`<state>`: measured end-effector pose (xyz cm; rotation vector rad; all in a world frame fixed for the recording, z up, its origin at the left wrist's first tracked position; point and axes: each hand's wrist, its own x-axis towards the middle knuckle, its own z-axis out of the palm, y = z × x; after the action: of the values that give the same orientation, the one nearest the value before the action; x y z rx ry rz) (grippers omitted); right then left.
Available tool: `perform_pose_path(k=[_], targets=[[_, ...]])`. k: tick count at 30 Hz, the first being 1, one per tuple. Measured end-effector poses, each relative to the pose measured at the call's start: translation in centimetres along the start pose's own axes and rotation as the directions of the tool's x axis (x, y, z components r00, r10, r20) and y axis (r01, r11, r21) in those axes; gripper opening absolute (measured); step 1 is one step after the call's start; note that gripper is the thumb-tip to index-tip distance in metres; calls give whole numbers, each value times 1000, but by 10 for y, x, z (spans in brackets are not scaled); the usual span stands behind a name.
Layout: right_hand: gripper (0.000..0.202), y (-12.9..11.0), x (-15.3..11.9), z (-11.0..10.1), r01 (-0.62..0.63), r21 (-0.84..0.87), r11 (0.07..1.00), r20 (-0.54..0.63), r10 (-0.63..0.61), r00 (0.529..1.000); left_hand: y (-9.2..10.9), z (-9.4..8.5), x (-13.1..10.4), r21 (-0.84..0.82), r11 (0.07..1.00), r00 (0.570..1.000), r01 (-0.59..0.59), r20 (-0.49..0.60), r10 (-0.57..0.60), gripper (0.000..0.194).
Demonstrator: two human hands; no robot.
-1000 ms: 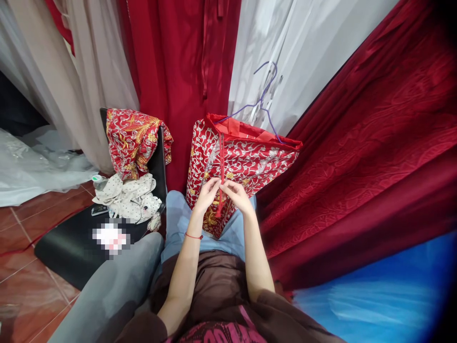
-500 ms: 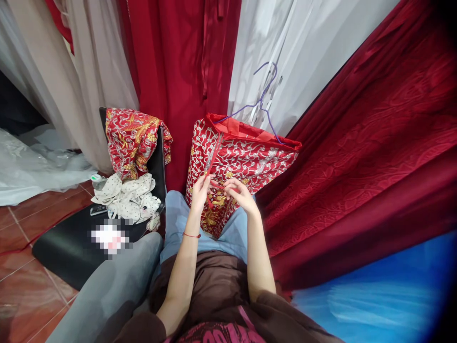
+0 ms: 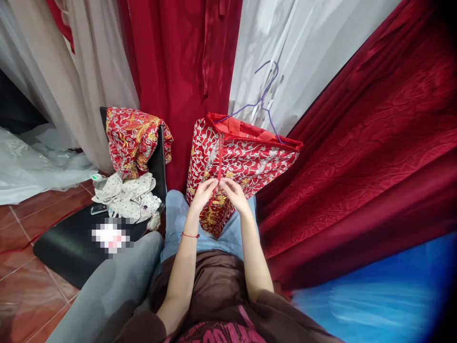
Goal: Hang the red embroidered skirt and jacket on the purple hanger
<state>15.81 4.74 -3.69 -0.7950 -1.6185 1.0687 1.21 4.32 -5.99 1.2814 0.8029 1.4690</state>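
Our left hand (image 3: pixel 204 192) and right hand (image 3: pixel 233 191) have drawn together since half a second ago, when they stood apart with the red cord (image 3: pixel 220 157) stretched sideways between them; it now drops nearly straight to our meeting fingertips. We take this to mean the handling has narrowed to one small stretch of cord, where a moment ago a length was spread between two grips.

Closest to us is the brown shirt (image 3: pixel 214 271), then the blue jeans (image 3: pixel 228 245), with our forearms reaching over both. Each hand has thumb and fingers pinched on the cord at the same spot, and its loose end hangs below; how the strand passes between the fingertips is too small to tell. Beyond them it runs up to the top edge of a red patterned garment (image 3: pixel 264 157), whose lower part lies between our knees. A purple hanger (image 3: pixel 263 97) spans that top edge, hook upward. On our left, a black chair (image 3: pixel 67 243) bears a dotted cloth (image 3: pixel 137 190), and patterned fabric (image 3: pixel 132 138) drapes over its backrest. Farthest off hang red cloth (image 3: pixel 178 57) and white cloth (image 3: pixel 257 47).
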Motion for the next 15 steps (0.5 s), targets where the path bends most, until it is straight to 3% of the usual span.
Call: perform_pose_path(k=[5, 11, 15], targets=[[29, -3, 2, -3, 27, -35, 999, -145, -32, 989, 4, 4, -4, 98, 995, 993, -5, 121, -7, 42], [30, 3, 4, -9, -3, -32, 999, -309, -7, 951, 5, 0, -6, 312, 947, 997, -74, 51, 61, 47], [27, 8, 3, -5, 4, -175, 985, -384, -72, 921, 9, -1, -8, 317, 946, 986, -60, 165, 7, 54]])
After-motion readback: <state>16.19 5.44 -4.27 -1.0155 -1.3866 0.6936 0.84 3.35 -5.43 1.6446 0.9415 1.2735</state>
